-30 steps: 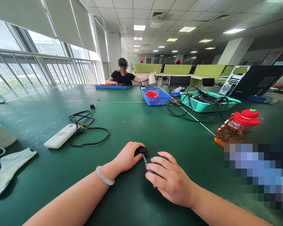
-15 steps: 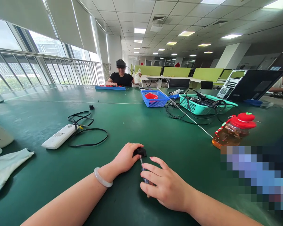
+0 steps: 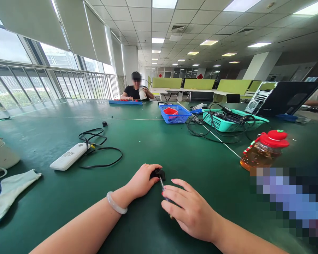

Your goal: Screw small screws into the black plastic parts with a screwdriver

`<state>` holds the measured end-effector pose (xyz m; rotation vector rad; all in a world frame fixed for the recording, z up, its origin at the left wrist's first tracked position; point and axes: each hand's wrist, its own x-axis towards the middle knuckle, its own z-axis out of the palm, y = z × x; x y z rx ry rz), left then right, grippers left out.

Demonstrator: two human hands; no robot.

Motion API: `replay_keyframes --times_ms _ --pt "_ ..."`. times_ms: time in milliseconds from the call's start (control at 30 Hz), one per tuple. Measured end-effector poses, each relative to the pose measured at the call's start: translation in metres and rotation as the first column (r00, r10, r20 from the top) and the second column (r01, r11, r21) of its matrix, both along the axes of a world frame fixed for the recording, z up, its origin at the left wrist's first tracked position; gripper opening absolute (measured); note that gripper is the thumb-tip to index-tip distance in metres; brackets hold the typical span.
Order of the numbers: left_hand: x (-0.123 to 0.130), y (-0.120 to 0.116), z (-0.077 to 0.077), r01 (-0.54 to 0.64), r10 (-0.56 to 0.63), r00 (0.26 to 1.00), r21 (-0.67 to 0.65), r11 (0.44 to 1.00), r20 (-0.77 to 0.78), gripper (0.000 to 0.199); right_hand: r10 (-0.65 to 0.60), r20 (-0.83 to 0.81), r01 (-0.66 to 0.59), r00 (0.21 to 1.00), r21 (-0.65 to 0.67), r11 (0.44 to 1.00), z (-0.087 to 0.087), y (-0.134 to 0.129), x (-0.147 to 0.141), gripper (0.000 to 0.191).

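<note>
A small black block-like part (image 3: pixel 162 174) rests on the green table (image 3: pixel 100 192) in front of me. My left hand (image 3: pixel 141 180) grips it from the left, thumb on the near side and fingers over the far side, so much of it is covered. In my right hand (image 3: pixel 189 206) is a screwdriver (image 3: pixel 162 183), its thin metal shaft slanting up to the black part and its tip touching or very close to it. Most of the screwdriver's handle is hidden behind my fingers.
To the left lie a white power bank (image 3: pixel 70 157), a black cable (image 3: pixel 113 150) and a pale glove (image 3: pixel 14 190). A red-lidded jar (image 3: pixel 263 151) stands right. Further back are a blue basket (image 3: pixel 176 118), a teal basket (image 3: pixel 228 125) and a seated person (image 3: pixel 134 92).
My view has tilted up slightly. The screwdriver leans a little more to the right, with my right hand shifted the same way. The far person's white item has moved in toward the body.
</note>
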<state>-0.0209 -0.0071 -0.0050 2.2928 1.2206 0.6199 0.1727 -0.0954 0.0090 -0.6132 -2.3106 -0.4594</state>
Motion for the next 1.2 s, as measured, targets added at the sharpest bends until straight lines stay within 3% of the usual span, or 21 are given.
replay_keyframes --times_ms 1200 --pt "-0.0006 -0.0002 0.0013 -0.007 0.008 1.000 -0.001 1.000 0.012 0.041 0.018 -0.022 -0.018 1.000 0.005 1.000 0.0023 0.0017 -0.0002 0.024"
